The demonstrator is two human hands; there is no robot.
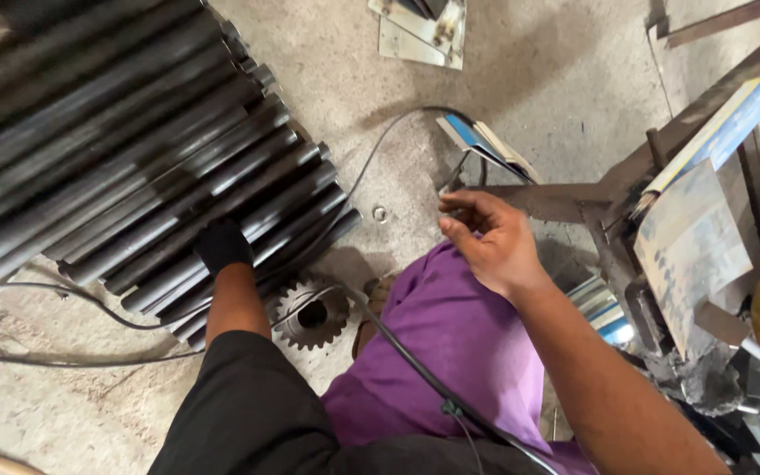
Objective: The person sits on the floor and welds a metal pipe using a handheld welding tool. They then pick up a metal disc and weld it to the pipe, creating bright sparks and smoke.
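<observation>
My left hand [222,244], in a black glove, rests on a pile of dark steel rods [125,149] stacked on the concrete floor at the left. Its fingers press on one rod near the pile's front edge; whether it grips is unclear. My right hand [488,236] is bare and hovers over my purple-clad knee [450,334], fingers loosely curled and apart, holding nothing. A steel gear wheel [312,313] lies on the floor just below the rod ends, beside my left forearm.
A black cable [398,347] runs across my lap and loops over the floor. A rusty metal frame [609,189] with worn booklets [705,149] stands at the right. Metal plates [420,31] lie at the top; a small washer [380,213] lies near the rods.
</observation>
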